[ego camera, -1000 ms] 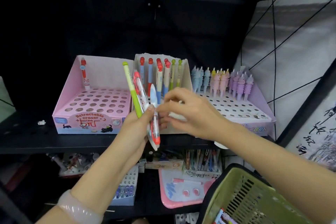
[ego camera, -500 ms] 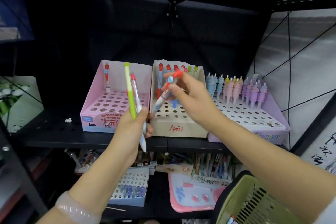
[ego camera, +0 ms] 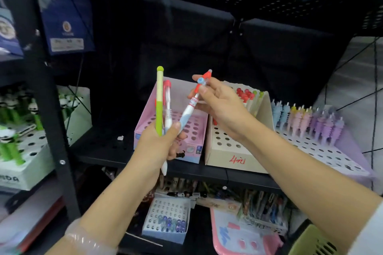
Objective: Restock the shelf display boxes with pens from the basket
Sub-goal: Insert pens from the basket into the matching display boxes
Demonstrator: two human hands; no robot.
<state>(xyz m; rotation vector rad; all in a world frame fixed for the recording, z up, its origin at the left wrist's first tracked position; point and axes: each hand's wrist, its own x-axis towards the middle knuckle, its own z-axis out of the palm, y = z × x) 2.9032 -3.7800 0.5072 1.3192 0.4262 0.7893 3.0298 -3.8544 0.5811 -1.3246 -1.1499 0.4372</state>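
My left hand [ego camera: 159, 143] grips a green and cream pen [ego camera: 159, 101] and a clear red-capped pen [ego camera: 167, 105], both upright before the pink display box [ego camera: 192, 151]. My right hand [ego camera: 219, 105] pinches a red-topped blue and white pen [ego camera: 191, 105] near its cap; the pen slants down until its tip meets my left thumb. The beige display box [ego camera: 232, 157] marked in red holds several red and green pens at its back. The green basket [ego camera: 310, 242] shows at the bottom right corner.
A lilac display box [ego camera: 339, 157] with pastel pens stands on the right. A white box with green panda pens [ego camera: 12, 141] sits on the left shelf behind a black upright post [ego camera: 47, 89]. Lower shelf holds a small box of blue items [ego camera: 167, 225] and a pink pack.
My right hand has carried the red-topped pen left, from over the beige box to in front of the pink box. The view has shifted up and left.
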